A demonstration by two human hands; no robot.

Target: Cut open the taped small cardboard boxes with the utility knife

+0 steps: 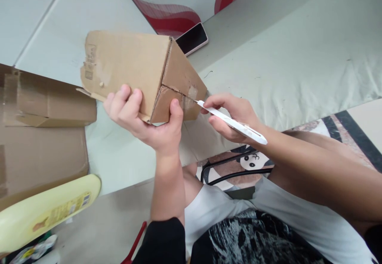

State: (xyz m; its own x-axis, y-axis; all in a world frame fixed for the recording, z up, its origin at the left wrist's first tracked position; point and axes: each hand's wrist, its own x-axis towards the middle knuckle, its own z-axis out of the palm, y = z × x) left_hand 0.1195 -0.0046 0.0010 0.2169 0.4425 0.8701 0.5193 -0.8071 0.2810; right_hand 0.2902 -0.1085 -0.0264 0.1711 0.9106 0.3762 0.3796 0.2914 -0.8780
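The cardboard box (128, 65) is grasped by the fingers of the left hand (149, 132) above the bench (262, 65), near the phone (193, 38), while the white knife (232, 122) is pinched in the fingers of the right hand (237, 110), its tip at the box's taped end. Cutting seems only partly done: the seam (174, 91) appears slightly parted, but the tape (192, 92) looks intact and the end flaps (180, 67) are not yet folded out.

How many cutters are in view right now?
1: the white cutter, in the right hand, its tip at the cardboard box held by the left hand. No other shows.
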